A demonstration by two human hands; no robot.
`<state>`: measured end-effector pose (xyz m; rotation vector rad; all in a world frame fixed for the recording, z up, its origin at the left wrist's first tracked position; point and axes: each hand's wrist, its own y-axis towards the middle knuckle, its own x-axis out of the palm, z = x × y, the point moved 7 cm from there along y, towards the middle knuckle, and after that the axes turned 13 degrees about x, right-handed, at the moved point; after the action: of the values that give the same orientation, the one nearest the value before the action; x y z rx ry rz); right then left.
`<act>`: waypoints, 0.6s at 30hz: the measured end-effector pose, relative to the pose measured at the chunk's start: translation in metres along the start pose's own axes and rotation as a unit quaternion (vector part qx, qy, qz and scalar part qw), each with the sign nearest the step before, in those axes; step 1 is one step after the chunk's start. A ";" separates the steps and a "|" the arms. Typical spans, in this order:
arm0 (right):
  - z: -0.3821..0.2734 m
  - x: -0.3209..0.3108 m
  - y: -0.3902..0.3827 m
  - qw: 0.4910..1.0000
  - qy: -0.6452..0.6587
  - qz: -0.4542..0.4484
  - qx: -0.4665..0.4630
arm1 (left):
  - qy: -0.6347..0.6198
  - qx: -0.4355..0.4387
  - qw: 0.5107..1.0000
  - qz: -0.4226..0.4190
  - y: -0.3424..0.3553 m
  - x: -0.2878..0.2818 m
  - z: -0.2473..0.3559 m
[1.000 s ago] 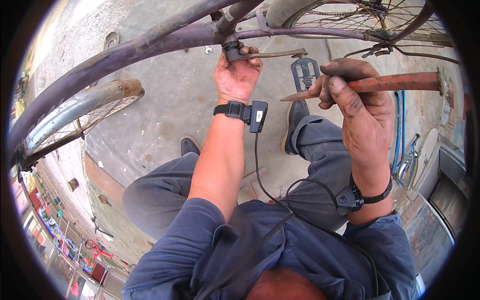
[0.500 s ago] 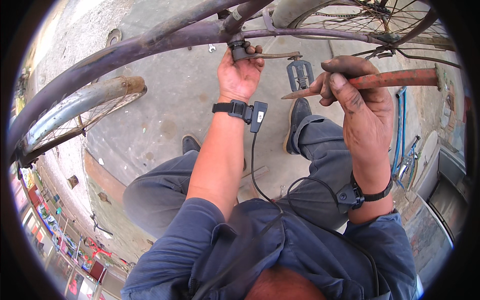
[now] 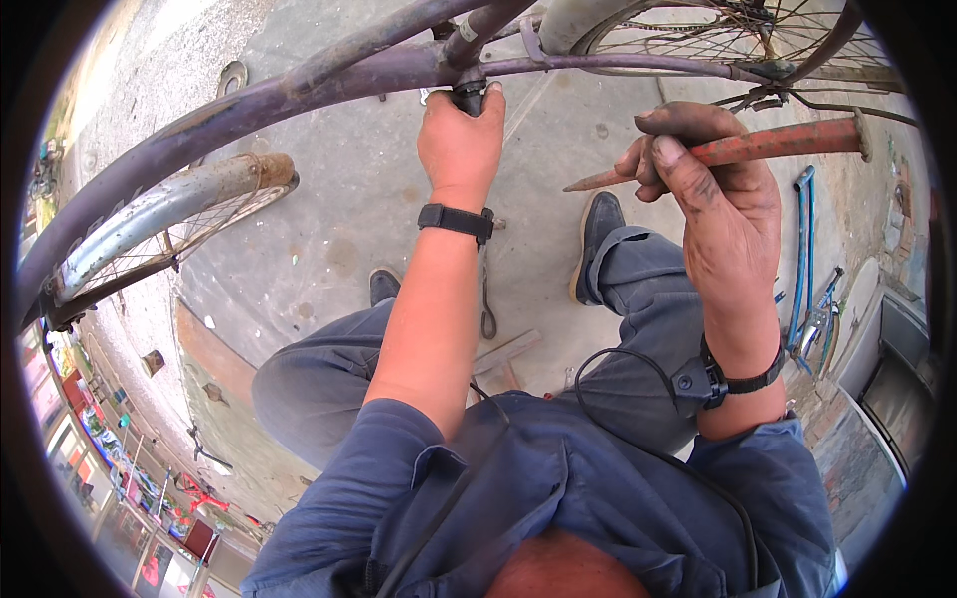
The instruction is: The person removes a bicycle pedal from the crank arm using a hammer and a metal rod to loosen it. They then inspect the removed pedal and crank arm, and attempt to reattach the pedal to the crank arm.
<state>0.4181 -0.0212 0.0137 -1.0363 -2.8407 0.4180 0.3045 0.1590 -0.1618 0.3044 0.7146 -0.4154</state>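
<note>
A purple bicycle frame [image 3: 356, 74] spans the top of the view. My left hand [image 3: 460, 145], back upward, grips the dark crank fitting [image 3: 469, 98] at the bottom bracket, fingers mostly hidden behind it. The crank arm and pedal are largely hidden by that hand and forearm. My right hand [image 3: 718, 199] is closed round a rusty tool [image 3: 782, 141] with a red shaft, a flattened end at right and a tapered point at left, held in the air right of my left hand.
A front wheel with metal mudguard [image 3: 179, 209] is at left, a spoked rear wheel [image 3: 738, 40] at top right. Blue tubes [image 3: 799, 264] and bike parts lie at right on the concrete floor [image 3: 319, 199]. A red bike [image 3: 199, 495] and clutter are lower left. My shoe [image 3: 598, 239] rests below.
My left hand has turned from palm up to back up, and the crank arm with its pedal has swung out of the space at right. My right hand has shifted slightly up with the tool.
</note>
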 end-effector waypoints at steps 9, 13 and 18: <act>-0.002 -0.003 -0.003 1.000 0.004 -0.005 -0.011 | -0.267 -0.118 0.957 0.000 -0.008 0.025 -0.023; -0.002 -0.005 -0.004 1.000 0.003 -0.008 -0.014 | -0.500 -0.162 0.851 0.008 -0.015 0.042 -0.027; -0.001 -0.008 -0.005 1.000 0.017 -0.003 -0.017 | -0.684 -0.187 0.705 -0.024 -0.018 0.059 -0.029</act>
<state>0.4213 -0.0300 0.0158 -1.0297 -2.8294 0.3499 0.3198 0.1390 -0.2254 -0.4374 -0.6909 -0.4143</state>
